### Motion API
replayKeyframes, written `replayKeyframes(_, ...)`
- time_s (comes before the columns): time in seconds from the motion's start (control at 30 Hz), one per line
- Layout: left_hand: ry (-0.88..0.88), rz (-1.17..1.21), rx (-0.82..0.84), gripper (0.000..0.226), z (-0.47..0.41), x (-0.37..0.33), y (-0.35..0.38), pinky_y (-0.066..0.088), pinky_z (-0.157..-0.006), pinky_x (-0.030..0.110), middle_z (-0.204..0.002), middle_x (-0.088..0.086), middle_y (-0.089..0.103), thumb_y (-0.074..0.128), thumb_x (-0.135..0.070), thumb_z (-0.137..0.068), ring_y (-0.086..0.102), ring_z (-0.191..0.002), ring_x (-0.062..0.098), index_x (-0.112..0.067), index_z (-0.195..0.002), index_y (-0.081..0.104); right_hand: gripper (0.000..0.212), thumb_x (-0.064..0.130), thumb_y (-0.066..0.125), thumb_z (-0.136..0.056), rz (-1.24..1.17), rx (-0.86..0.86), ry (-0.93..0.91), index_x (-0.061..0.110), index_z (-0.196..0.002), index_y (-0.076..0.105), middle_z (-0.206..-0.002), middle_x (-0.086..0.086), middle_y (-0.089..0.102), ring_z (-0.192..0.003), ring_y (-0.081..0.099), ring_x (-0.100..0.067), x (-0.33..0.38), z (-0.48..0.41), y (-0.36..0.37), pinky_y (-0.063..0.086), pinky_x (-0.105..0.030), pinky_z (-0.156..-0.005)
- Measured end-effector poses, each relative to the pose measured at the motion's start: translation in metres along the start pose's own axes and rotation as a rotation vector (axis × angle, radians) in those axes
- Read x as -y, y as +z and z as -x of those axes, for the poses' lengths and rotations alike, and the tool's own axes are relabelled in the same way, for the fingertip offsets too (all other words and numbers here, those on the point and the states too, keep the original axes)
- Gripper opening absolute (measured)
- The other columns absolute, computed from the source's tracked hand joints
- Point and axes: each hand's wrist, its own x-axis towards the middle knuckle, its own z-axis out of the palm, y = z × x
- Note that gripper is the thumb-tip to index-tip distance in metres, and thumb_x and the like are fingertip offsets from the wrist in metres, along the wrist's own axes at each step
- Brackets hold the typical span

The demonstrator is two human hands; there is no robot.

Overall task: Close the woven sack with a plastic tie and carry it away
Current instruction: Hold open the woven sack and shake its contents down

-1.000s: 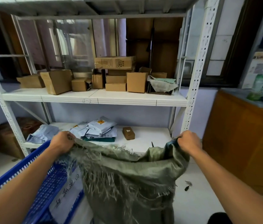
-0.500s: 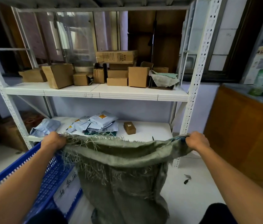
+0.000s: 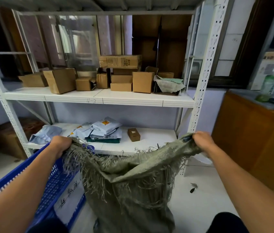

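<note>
— What's changed in your grip?
— Nothing: your left hand (image 3: pixel 61 144) stays clenched on the sack (image 3: pixel 129 179) rim beside the blue basket (image 3: pixel 31 167), your right hand (image 3: pixel 201 140) on the other corner.
— And the sack?
— Its mouth sags now; it was taut before, standing on the floor below the shelf (image 3: pixel 149 143) edge.

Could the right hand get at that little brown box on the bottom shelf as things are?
Probably not yet: the right hand is clenched on the woven sack rim. The small brown box sits unobstructed on the shelf, so letting go would free it.
</note>
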Motion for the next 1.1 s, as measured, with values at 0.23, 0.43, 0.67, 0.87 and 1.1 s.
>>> replayKeyframes(0.23,0.063,0.079,0.172,0.038,-0.007,-0.002,-0.004,0.062,-0.072,0.048,-0.105,0.024,0.068,0.063,-0.022,-0.088,0.070,-0.085,0.040,0.000,-0.118,0.058,0.012,0.008,0.056,-0.090,-0.205,0.108,0.079,-0.001,-0.092,0.063,-0.082,-0.016,0.063,-0.071,0.059,-0.027,0.010,0.011,0.006,0.045,-0.033,-0.061)
replayKeyframes(0.43,-0.003,0.282,0.221,0.028,0.012,-0.005,-0.005,0.058,-0.088,0.056,-0.099,0.027,0.072,0.060,-0.019,-0.094,0.070,-0.090,0.042,0.003,-0.109,0.064,0.013,0.020,0.052,-0.101,-0.596,0.381,0.152,0.013,-0.103,0.063,-0.086,-0.009,0.069,-0.074,0.066,-0.020,0.012,0.018,0.016,0.058,-0.030,-0.054)
replayKeyframes(0.67,-0.087,0.516,0.145,0.009,0.019,0.001,-0.004,0.055,-0.041,0.030,-0.066,0.015,0.065,0.050,-0.005,-0.098,0.061,-0.054,0.027,-0.001,-0.092,0.055,0.021,0.018,0.048,-0.102,-0.727,0.316,0.161,0.009,-0.117,0.060,-0.089,-0.009,0.067,-0.076,0.064,-0.020,0.007,0.014,0.021,0.055,-0.031,-0.057)
replayKeyframes(0.87,-0.069,0.569,0.123,0.018,0.019,0.006,-0.001,0.055,-0.067,0.041,-0.084,0.017,0.062,0.053,-0.009,-0.098,0.059,-0.068,0.028,-0.008,-0.116,0.050,0.027,0.016,0.049,-0.099,-0.658,0.279,0.169,0.005,-0.118,0.065,-0.090,-0.012,0.070,-0.074,0.066,-0.023,0.005,0.015,0.020,0.055,-0.032,-0.061)
replayKeyframes(1.1,-0.096,0.393,0.167,0.029,0.002,0.025,0.009,0.059,-0.084,0.052,-0.090,0.021,0.071,0.062,-0.024,-0.091,0.068,-0.080,0.035,0.002,-0.103,0.061,0.023,0.036,0.060,-0.092,-0.603,0.372,0.151,0.014,-0.088,0.065,-0.073,-0.008,0.067,-0.067,0.064,-0.024,0.003,0.029,0.028,0.053,-0.033,-0.070)
